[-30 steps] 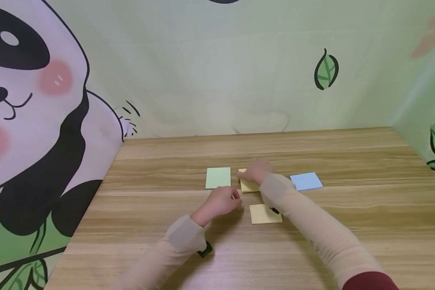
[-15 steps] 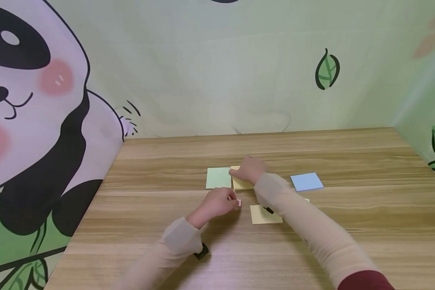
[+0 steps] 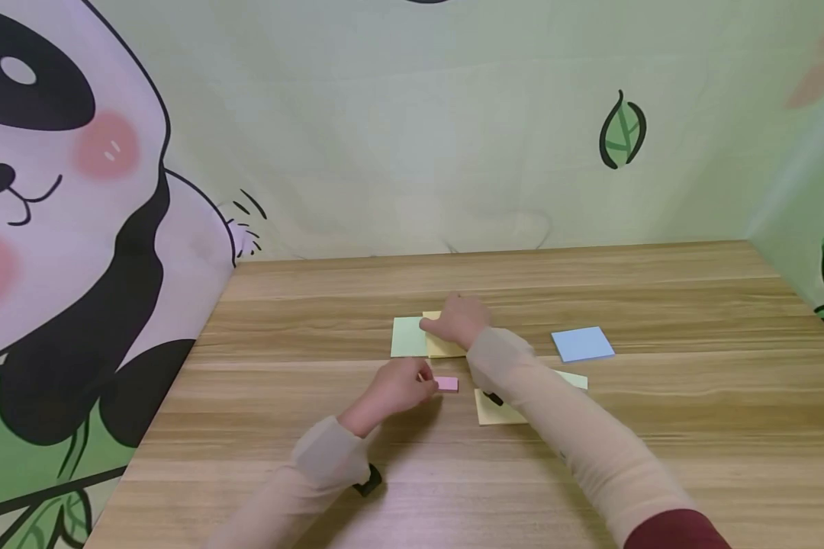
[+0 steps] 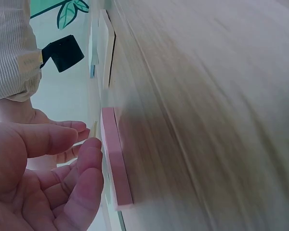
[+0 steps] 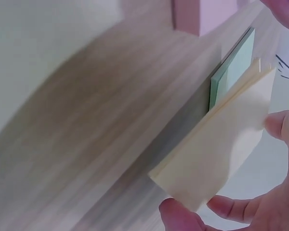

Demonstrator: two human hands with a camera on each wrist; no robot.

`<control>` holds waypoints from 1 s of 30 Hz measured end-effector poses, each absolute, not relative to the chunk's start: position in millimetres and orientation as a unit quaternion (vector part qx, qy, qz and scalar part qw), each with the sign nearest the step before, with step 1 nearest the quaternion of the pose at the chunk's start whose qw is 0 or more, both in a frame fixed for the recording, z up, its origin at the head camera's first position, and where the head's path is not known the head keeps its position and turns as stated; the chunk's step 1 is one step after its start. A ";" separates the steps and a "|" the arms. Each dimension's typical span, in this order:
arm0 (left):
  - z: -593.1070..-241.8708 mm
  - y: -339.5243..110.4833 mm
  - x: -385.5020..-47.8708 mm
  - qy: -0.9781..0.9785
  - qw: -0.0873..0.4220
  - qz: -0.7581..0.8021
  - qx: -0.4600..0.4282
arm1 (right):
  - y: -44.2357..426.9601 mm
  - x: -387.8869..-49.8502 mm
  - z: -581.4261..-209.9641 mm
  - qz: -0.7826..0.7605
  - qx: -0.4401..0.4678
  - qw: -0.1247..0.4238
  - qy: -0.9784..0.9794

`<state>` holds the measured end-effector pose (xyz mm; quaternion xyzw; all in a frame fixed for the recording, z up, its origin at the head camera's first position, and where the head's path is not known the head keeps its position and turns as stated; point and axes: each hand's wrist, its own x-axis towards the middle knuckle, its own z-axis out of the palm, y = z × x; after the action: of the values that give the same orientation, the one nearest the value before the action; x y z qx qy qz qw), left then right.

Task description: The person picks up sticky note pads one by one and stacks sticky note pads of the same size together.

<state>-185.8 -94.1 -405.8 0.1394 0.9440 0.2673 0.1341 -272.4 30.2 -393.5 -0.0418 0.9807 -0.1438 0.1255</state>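
Right grip (image 3: 460,320) holds the tilted yellow pad (image 3: 442,346) just beneath it

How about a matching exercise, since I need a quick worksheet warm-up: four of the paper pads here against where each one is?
Pads:
1. Blue pad
2. Left green pad
3. Pink pad
4. Far yellow pad

Places:
A. Beside the fingertips of the left hand
B. In the grip of the right hand
C. Farthest right of the pads in the head view
D. Partly hidden by another pad in the head view

Pairs: 1-C, 2-D, 3-A, 4-B
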 end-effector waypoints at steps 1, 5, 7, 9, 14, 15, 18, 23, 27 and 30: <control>-405.8 -95.6 -185.5 0.944 0.136 0.270 0.135 | 28.3 -272.2 -393.6 -0.144 -0.041 0.124 0.981; -406.5 -101.0 -184.6 0.944 0.140 0.272 0.122 | 22.6 -271.9 -394.2 -0.139 -0.039 0.116 0.983; -407.7 -103.1 -184.4 0.945 0.138 0.272 0.119 | 20.1 -272.2 -395.3 -0.138 -0.039 0.112 0.983; -409.1 -105.1 -184.4 0.947 0.133 0.268 0.119 | 18.1 -272.7 -396.2 -0.139 -0.042 0.107 0.984; -410.7 -108.6 -183.9 0.948 0.125 0.266 0.120 | 12.4 -272.5 -397.3 -0.139 -0.049 0.101 0.984; -410.4 -109.1 -183.7 0.948 0.125 0.267 0.118 | 11.2 -272.3 -397.6 -0.139 -0.050 0.099 0.984; -409.7 -111.1 -183.5 0.947 0.128 0.272 0.113 | 7.2 -271.5 -398.2 -0.135 -0.053 0.094 0.985; -410.4 -115.1 -183.0 0.946 0.129 0.278 0.105 | 2.1 -270.6 -400.6 -0.124 -0.053 0.095 0.986; -410.6 -119.2 -184.0 0.949 0.131 0.272 0.093 | -0.2 -271.4 -403.9 -0.113 -0.052 0.096 0.988; -410.1 -123.3 -186.4 0.953 0.132 0.263 0.078 | -2.0 -273.1 -405.1 -0.110 -0.051 0.094 0.988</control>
<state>-186.4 -123.3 -410.1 0.0785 0.9525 0.2628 0.1324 -273.1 -2.0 -405.1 -0.0507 0.9881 -0.1105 0.0944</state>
